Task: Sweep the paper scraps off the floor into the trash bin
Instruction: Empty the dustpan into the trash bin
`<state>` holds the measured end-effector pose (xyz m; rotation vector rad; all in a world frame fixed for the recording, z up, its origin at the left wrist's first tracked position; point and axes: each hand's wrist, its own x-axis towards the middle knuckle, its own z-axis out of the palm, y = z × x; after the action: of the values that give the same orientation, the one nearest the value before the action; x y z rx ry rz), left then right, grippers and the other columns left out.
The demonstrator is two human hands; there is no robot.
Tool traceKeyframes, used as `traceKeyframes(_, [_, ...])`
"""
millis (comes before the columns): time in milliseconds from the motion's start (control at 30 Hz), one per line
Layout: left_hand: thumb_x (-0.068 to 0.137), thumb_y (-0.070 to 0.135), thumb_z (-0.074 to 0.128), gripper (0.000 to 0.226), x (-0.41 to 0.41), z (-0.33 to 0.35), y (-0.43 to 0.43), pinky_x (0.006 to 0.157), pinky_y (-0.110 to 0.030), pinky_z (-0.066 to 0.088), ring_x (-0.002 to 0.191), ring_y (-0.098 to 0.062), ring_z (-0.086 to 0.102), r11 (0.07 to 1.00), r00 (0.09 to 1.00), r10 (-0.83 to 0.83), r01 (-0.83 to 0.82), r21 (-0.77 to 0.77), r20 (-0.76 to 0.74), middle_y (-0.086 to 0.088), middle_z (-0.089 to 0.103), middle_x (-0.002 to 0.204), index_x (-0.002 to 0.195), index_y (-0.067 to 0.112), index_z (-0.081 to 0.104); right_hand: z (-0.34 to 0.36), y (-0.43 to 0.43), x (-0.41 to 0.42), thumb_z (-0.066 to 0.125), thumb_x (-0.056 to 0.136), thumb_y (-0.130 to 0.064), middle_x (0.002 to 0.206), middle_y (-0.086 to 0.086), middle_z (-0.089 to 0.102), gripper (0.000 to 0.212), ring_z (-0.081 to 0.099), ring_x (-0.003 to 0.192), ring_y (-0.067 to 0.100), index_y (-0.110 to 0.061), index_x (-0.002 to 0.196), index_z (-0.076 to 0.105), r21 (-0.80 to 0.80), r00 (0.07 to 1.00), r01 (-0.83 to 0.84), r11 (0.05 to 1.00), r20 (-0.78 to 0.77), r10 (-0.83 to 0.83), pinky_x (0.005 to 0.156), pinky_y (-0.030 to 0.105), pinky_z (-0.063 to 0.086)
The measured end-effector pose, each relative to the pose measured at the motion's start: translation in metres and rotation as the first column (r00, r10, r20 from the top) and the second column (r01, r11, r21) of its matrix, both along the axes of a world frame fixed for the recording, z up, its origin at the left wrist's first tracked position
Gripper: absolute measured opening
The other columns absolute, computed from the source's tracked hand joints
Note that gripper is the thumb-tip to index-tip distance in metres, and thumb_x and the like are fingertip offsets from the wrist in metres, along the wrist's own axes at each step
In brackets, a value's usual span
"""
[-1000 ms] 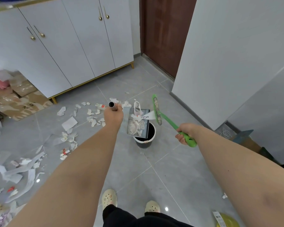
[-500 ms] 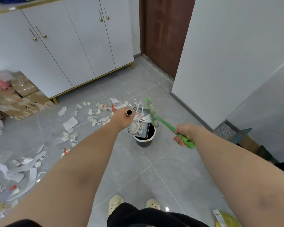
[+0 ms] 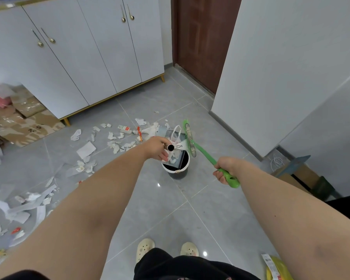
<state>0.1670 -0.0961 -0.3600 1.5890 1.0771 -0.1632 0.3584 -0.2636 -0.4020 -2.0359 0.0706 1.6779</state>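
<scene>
1. Paper scraps (image 3: 113, 142): mostly on the floor (image 3: 150, 199), strewn in a band left of the trash bin (image 3: 178, 175) and just beyond it, with a second heap well left of the bin and nearer the feet. One white load caught on the dustpan (image 3: 180, 158), directly over the bin's mouth. Far from finished, by the look of it.
2. Judged as the emptying step: dustpan tipped steeply, lower edge apparently inside the bin's rim. Keep that edge inside the rim, tilt further and wait for the load to slide. Avoid hard shaking, as it would likely toss light scraps back over the rim.
3. Use the green broom (image 3: 202, 151), its head hanging just above the bin's far right side, to nudge clinging paper down the pan, not flick it.
4. Left hand (image 3: 159, 147): clenched round the dustpan's metal handle (image 3: 170, 147), just above the bin's left rim, tube's open end facing the camera.
5. Right hand (image 3: 223, 171): wrapped tight round the broom's green grip, right of the bin and nearer the person, grasping nothing else.
6. Farther out: white cabinet (image 3: 79, 57) well beyond the bin to the left, brown door (image 3: 198, 37) beyond the bin, flattened cardboard (image 3: 24, 126) far left of it, pale slippers (image 3: 144, 248) on the near side.
</scene>
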Motion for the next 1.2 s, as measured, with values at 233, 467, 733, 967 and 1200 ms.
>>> traceKeyframes(233, [0.097,0.008,0.048,0.02,0.012,0.011,-0.005,0.04,-0.017,0.05,0.06,-0.014,0.046,0.719,0.784,0.62,-0.555,-0.418,0.024,-0.008,0.043,0.075,0.077,0.006,0.045,-0.002,0.004,-0.009,0.035,0.098,-0.014,0.059,0.003,0.039,0.018,0.034,0.019,0.011,-0.006,0.083,0.042,0.001,0.999,0.03,1.0,-0.014,-0.03,0.029,0.008,0.029])
traceKeyframes(467, [0.095,-0.005,0.027,0.032,0.016,0.018,-0.008,0.027,-0.014,0.036,0.022,-0.01,0.04,0.622,0.716,0.697,-0.575,-0.531,0.04,-0.007,0.036,0.056,0.066,0.004,0.034,0.003,-0.003,-0.01,0.034,0.098,-0.013,0.06,0.004,0.038,0.013,0.033,0.019,0.012,-0.007,0.089,0.041,0.025,0.999,0.05,0.998,-0.008,-0.05,0.03,0.009,0.03])
traceKeyframes(733, [0.094,-0.005,0.025,0.029,0.004,0.017,-0.014,0.028,-0.014,0.036,0.024,-0.01,0.04,0.556,0.633,0.77,-0.607,-0.568,0.076,-0.003,0.03,0.067,0.07,0.007,0.035,0.008,-0.012,-0.01,0.034,0.098,-0.014,0.062,0.005,0.037,0.015,0.034,0.018,0.012,-0.008,0.086,0.04,0.027,0.999,0.046,0.999,0.012,-0.046,0.029,0.009,0.031])
traceKeyframes(967, [0.097,-0.007,0.03,0.028,-0.01,0.02,-0.034,0.029,-0.012,0.036,0.029,-0.007,0.042,0.615,0.661,0.739,-0.585,-0.53,0.128,-0.006,0.036,0.067,0.073,0.006,0.036,0.009,-0.02,-0.017,0.035,0.098,-0.013,0.062,0.006,0.04,0.016,0.035,0.018,0.012,-0.006,0.085,0.042,0.017,0.999,0.01,1.0,0.044,-0.011,0.029,0.01,0.031])
traceKeyframes(1200, [0.095,-0.01,0.029,0.029,-0.02,0.018,-0.047,0.029,-0.011,0.035,0.054,-0.012,0.034,0.613,0.643,0.754,-0.613,-0.498,0.137,-0.006,0.035,0.068,0.073,0.007,0.036,0.014,-0.022,-0.03,0.037,0.097,-0.012,0.066,0.005,0.039,0.007,0.035,0.017,0.012,-0.007,0.098,0.042,0.001,0.997,0.022,1.0,0.076,-0.022,0.031,0.009,0.032])
